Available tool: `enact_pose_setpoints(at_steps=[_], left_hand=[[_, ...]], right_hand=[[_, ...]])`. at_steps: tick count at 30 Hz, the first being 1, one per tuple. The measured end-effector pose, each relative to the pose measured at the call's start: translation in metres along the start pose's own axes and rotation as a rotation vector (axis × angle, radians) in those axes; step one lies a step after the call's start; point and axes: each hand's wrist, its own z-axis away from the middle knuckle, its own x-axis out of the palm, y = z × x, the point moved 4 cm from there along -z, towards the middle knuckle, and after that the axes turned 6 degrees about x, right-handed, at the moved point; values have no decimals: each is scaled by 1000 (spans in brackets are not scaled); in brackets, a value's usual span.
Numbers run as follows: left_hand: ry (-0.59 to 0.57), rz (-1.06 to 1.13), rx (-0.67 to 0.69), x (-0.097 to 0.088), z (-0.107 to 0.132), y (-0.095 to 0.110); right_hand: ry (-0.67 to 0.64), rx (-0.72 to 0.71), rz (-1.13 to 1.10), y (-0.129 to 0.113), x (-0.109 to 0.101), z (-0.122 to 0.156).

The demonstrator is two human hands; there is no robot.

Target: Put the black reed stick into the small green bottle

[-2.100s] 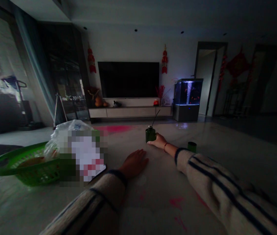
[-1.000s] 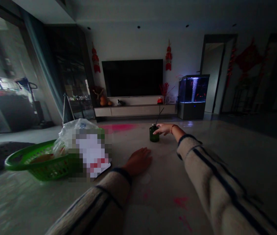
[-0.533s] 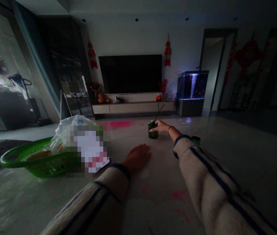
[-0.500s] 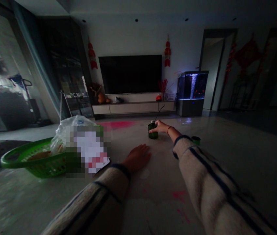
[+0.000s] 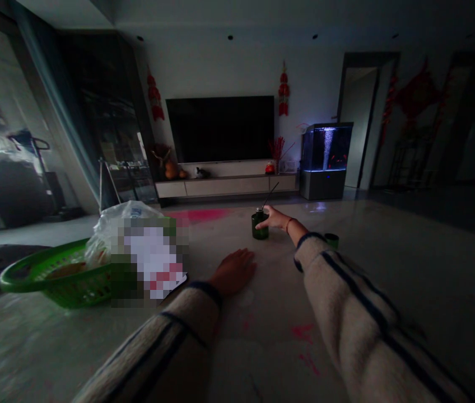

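A dark green glass bottle point(image 5: 259, 228) with a thin black stick rising from its neck stands on a pale polished surface point(image 5: 258, 358). The fingers of my right hand point(image 5: 275, 219) rest against the bottle's right side, but I cannot tell whether they grip it. My left hand point(image 5: 233, 272) lies flat and empty on the surface, nearer to me. Beyond my right sleeve stands a small green cup point(image 5: 332, 241).
At the left, a green plastic basket point(image 5: 69, 280) and a white plastic bag point(image 5: 109, 243) sit beside a pixelated patch point(image 5: 149, 263) that hides what is there. Pink stains mark the surface. Farther off are a TV cabinet point(image 5: 224, 187) and a lit aquarium point(image 5: 326, 148).
My right hand has moved from beside the bottle's lower right onto its side. My left hand stays flat, and the whole view has shifted slightly as my head moved.
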Motion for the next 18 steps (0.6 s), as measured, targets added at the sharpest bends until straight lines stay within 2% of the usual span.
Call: enact_pose_setpoints(at_steps=[5, 11, 15, 18], left_hand=[[-7, -3, -6, 0, -1, -1], [-16, -18, -17, -2, 1, 0], [-23, -20, -16, -2, 1, 0], [-14, -13, -10, -3, 1, 1]], right_hand=[[-30, -21, 32, -6, 1, 6], [-117, 43, -91, 1, 1, 7], [-55, 37, 3, 0, 0, 5], [-110, 30, 31, 0, 1, 8]])
